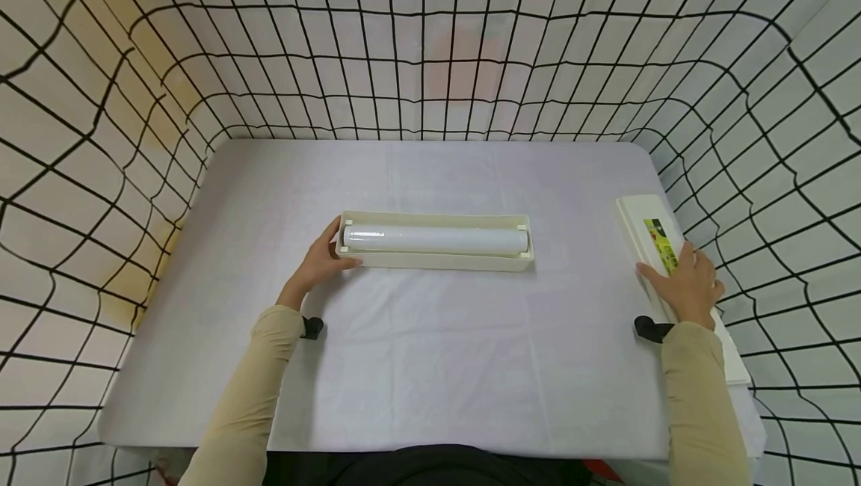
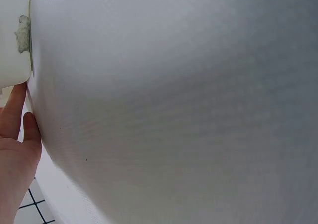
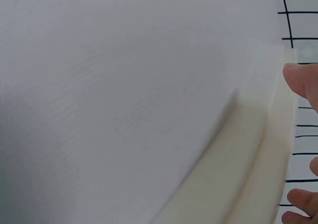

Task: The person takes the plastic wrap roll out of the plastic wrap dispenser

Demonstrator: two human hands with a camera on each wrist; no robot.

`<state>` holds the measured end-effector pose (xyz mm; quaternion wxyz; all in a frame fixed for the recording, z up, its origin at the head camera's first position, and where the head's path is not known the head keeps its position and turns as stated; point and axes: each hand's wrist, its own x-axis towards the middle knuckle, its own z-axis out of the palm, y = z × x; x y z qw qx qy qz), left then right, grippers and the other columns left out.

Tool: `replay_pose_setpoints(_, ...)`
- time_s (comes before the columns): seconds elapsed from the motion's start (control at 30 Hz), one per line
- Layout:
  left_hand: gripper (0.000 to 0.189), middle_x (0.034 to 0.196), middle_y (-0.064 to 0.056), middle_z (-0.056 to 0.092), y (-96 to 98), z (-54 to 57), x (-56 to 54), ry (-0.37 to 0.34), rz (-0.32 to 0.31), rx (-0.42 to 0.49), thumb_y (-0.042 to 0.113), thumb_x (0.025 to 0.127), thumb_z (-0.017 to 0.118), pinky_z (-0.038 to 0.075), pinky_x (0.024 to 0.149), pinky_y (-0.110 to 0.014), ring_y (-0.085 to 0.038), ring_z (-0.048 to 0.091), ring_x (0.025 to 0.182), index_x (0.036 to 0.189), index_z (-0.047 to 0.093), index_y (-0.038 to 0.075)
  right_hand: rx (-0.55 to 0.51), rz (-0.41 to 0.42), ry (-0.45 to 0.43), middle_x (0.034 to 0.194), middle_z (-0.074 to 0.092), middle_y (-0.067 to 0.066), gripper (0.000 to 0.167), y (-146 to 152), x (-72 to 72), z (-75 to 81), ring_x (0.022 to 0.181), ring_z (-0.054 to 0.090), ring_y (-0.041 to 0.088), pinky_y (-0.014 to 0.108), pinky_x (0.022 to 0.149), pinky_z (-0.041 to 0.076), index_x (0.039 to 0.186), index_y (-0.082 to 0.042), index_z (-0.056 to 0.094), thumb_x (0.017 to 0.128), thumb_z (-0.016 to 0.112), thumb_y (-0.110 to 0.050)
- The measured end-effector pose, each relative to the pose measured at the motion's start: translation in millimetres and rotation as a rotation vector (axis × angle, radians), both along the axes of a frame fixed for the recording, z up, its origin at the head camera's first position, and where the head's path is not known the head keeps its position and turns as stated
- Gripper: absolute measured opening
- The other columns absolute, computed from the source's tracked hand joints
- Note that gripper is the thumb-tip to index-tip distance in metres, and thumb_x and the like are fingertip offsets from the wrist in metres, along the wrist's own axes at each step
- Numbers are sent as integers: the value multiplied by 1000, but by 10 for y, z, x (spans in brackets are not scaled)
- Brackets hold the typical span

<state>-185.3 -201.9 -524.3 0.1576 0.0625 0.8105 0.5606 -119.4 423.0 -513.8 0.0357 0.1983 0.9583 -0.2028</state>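
A long cream plastic cling film dispenser box (image 1: 430, 260) lies crosswise on the table, its open top showing a glossy white roll (image 1: 437, 238) inside. My left hand (image 1: 321, 258) grips the left end of this box, thumb at the front corner and fingers behind. In the left wrist view the box's end (image 2: 15, 50) shows at the upper left, fingers against its corner. At the right edge of the table lies a long cream lid (image 1: 639, 220) with a yellow-green label (image 1: 661, 245). My right hand (image 1: 687, 285) spans the lid, thumb on its left side and fingers over its right.
White cloth (image 1: 430, 351) covers the table. Black wire mesh (image 1: 430, 60) stands along the back and both sides, close beside the lid on the right. A person's dark clothing (image 1: 430, 467) shows at the front edge.
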Motion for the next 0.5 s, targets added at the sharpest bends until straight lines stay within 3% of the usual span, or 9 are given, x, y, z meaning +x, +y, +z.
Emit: replay_pose_setpoints(0.5,100,155,-9,25,-5,-30,1,32,-9,1,9,77,75,44,92,-32,-38,46,128,152,11,27,23,49,56,149,9,36,92,-87,-51,119,135,13,53,71,98,12,150,-1,-1,90,45,-53)
